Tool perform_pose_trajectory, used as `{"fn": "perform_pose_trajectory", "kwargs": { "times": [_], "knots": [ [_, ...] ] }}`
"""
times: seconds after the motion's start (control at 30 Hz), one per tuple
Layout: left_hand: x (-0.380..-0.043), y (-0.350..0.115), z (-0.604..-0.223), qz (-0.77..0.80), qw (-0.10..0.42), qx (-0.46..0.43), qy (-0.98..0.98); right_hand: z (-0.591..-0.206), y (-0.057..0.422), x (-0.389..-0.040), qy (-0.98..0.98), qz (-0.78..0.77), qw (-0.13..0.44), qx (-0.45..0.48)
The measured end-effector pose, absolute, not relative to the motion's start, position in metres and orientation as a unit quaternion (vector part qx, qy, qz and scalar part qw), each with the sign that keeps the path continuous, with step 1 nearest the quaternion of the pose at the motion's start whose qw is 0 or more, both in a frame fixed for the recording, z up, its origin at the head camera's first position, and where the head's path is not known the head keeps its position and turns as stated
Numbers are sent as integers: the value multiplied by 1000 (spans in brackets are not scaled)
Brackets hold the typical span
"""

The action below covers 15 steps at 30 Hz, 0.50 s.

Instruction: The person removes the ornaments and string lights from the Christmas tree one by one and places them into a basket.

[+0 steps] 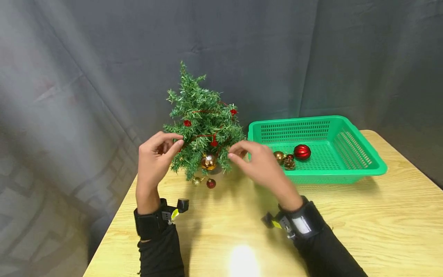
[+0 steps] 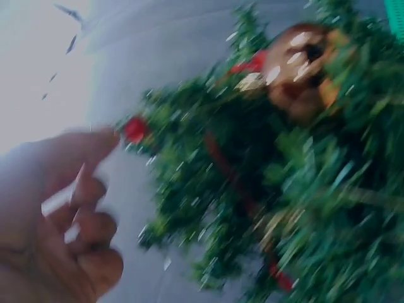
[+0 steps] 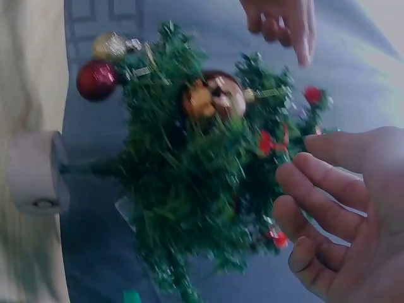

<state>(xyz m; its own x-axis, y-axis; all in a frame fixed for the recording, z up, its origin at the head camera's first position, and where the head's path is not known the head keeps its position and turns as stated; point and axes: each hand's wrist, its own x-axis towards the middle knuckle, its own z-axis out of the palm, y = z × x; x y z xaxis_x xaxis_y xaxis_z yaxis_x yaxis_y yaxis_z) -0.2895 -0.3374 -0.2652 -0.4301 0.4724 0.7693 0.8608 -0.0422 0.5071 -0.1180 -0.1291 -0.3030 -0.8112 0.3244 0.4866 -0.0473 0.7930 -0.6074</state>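
Note:
A small green Christmas tree (image 1: pixel 197 104) stands on the table between both hands, wound with a thin red garland (image 1: pixel 204 111) with red ornaments (image 1: pixel 187 123). Low on it hang a shiny gold ball (image 1: pixel 209 162), a small gold ball (image 1: pixel 196 181) and a dark red ball (image 1: pixel 211 183). My left hand (image 1: pixel 155 157) is at the tree's left side, thumb and index fingertips close together, right by a red ornament (image 2: pixel 134 129) at a branch tip. My right hand (image 1: pixel 259 163) is at the right side, its fingers (image 3: pixel 334 183) loosely bent beside the branches with nothing in them.
A green plastic basket (image 1: pixel 360 169) stands on the right of the wooden table (image 1: pixel 214 231). Inside lie a red ribbed ball (image 1: pixel 302 152), a gold ball (image 1: pixel 278 156) and a pinecone (image 1: pixel 288 162). A grey curtain (image 1: pixel 263 57) hangs close behind. The tree's white base (image 3: pixel 38 173) rests on the table.

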Motion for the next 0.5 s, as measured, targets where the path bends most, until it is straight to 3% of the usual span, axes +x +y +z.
{"fn": "perform_pose_trajectory", "kwargs": {
  "times": [0.17, 0.5],
  "knots": [
    [-275, -319, -264, -487, 202, -427, -734, -307, -150, -127, -925, 232, 295, -52],
    [-258, -304, -258, -402, 182, -382, -812, -320, -169, -143, -934, 158, 313, -61]
  ]
}}
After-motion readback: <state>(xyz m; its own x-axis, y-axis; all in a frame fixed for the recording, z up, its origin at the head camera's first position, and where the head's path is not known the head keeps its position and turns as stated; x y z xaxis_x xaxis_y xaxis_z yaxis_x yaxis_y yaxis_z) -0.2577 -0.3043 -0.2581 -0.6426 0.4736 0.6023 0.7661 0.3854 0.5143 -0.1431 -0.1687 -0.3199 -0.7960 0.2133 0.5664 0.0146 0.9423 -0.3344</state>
